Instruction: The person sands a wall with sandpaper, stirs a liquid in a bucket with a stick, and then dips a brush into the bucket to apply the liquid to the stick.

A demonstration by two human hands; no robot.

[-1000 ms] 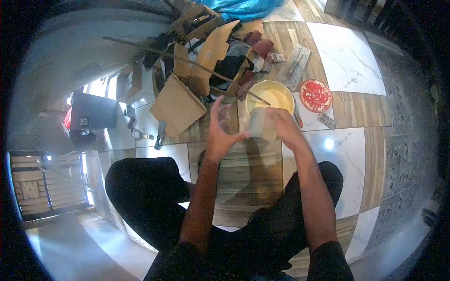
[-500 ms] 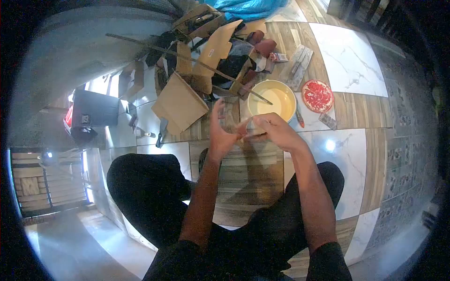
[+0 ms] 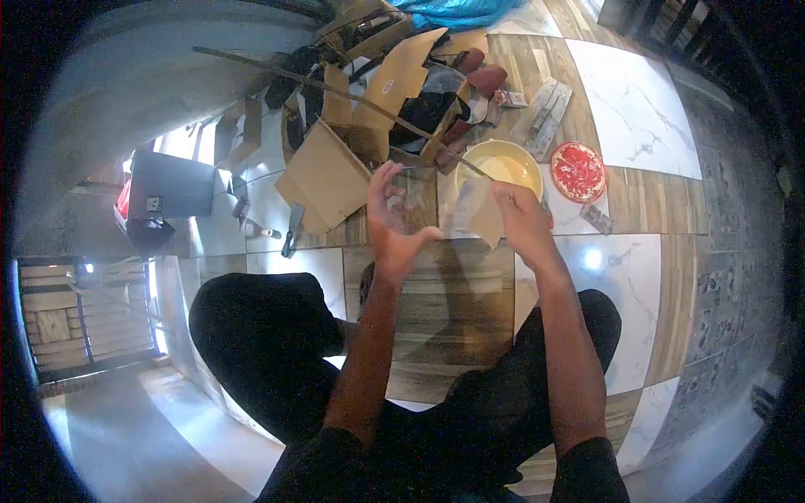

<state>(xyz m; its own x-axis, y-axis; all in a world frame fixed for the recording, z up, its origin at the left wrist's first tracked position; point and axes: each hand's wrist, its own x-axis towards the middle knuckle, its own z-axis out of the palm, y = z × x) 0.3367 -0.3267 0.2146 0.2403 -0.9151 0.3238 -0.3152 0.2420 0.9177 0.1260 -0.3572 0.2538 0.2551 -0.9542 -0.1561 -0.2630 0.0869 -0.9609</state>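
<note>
My right hand (image 3: pixel 524 225) grips a thin, flat, light brown piece (image 3: pixel 486 215), slightly blurred, with a paler section towards its left side. The piece hangs in front of the lower edge of a yellow bowl (image 3: pixel 530 168). To the left, my left hand (image 3: pixel 394 226) is raised with its fingers apart and its thumb pointing towards the piece; nothing is in it. A long thin stick (image 3: pixel 335 90) slants from the upper left down to the bowl, and its lower end is partly hidden near my right hand.
An open cardboard box (image 3: pixel 323 180) full of dark items lies ahead on the left. A red patterned disc (image 3: pixel 579 172) and a grey board (image 3: pixel 541 113) lie right of the bowl. A scraper (image 3: pixel 292 230) lies on the floor, and a grey box (image 3: pixel 172 184) stands far left.
My hands have moved apart. The flat piece, earlier between both hands, is now held by my right hand alone and shows more of its surface. The view has shifted slightly.
</note>
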